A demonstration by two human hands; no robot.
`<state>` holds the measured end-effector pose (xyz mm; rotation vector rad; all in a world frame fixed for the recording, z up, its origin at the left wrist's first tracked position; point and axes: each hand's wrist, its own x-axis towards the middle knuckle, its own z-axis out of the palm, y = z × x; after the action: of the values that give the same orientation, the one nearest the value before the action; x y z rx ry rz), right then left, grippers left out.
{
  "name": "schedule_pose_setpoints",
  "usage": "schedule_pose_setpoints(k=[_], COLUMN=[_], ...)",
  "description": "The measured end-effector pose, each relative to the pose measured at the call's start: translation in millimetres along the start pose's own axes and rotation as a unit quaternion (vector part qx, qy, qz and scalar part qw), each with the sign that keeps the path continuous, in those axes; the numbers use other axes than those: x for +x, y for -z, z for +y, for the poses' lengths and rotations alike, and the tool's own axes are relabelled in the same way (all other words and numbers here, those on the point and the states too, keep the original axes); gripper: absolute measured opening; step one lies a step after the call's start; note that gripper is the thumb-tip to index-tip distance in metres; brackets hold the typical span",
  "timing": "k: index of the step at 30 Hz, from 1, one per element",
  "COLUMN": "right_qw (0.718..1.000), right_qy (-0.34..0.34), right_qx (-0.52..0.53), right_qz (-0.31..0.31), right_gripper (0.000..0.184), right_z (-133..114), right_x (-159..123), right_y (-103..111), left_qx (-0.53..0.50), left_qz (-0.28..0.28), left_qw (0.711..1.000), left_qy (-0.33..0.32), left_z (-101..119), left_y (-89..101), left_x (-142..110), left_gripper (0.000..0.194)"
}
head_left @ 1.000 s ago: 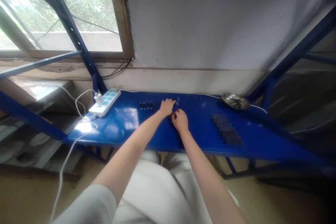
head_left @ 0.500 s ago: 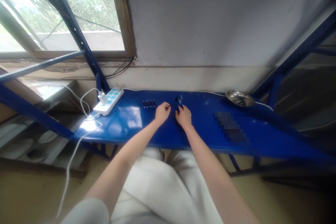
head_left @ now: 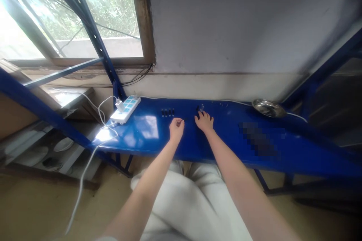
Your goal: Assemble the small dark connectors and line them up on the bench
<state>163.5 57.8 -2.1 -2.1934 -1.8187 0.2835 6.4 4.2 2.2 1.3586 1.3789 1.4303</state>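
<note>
Behind the blue table we see a grey wall, with a paler band just above the tabletop. Up beyond the table's left end, we look through a window in a worn brown frame onto sunlit leaves, and bright reflections lie on that end. Left of the table we have low shelves; below it, yellowish floor.

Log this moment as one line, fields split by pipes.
left hand: pinched, contents unclear | right hand: spread, near small clear piece | four dark pieces: in a row | power strip: on blue table
</note>
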Motion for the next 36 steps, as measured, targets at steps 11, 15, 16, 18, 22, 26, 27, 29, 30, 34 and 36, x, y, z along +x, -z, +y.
schedule_pose_setpoints(k=[11,15,16,18,22,26,27,29,30,34,36], right_qw=[0.959,0.929,0.928,0.932,0.94,0.937,0.938,0.94,0.94,0.938,0.938], right_qy=[0.138,0.174,0.173,0.18,0.249,0.29,0.29,0.286,0.286,0.292,0.294], right_qx=[0.157,0.204,0.204,0.191,0.106,0.042,0.04,0.044,0.047,0.058,0.067], right_qz=[0.191,0.256,0.259,0.251,0.207,0.187,0.184,0.181,0.181,0.178,0.173], right_gripper=[0.035,0.03,0.03,0.031,0.036,0.04,0.041,0.041,0.041,0.041,0.041], right_z=[4.0,0.9,-0.1,-2.0,-5.5,-7.1,-7.1,-6.7,-6.3,-4.5,-3.7], right_x=[-23.7,-40.4,-42.8,-45.8,-48.3,-49.8,-50.0,-49.9,-49.7,-48.9,-49.0], right_y=[0.2,6.9,8.0,9.1,7.5,4.9,4.6,4.4,4.3,3.6,3.4], left_qx=[0.017,0.008,0.0,-0.021,-0.054,-0.075,-0.079,-0.084,-0.085,-0.076,-0.069], left_qz=[-0.017,-0.015,-0.015,-0.009,0.014,0.03,0.035,0.041,0.043,0.041,0.04], left_qw=[1.0,1.0,1.0,1.0,0.998,0.996,0.996,0.995,0.995,0.995,0.996], left_qy=[-0.01,0.002,0.004,0.007,0.014,0.028,0.032,0.039,0.043,0.046,0.037], left_z=[-5.8,-1.4,-0.7,-0.5,-4.3,-6.6,-6.2,-4.5,-3.7,-3.5,-5.8], left_y=[0.1,1.7,2.2,2.9,2.3,0.8,0.7,0.6,0.6,0.7,0.7], left_x=[0.7,-0.6,-0.7,-0.5,2.7,5.7,5.8,5.6,5.4,5.3,5.8], left_gripper=[0.013,0.013,0.013,0.013,0.013,0.01,0.009,0.008,0.008,0.01,0.013])
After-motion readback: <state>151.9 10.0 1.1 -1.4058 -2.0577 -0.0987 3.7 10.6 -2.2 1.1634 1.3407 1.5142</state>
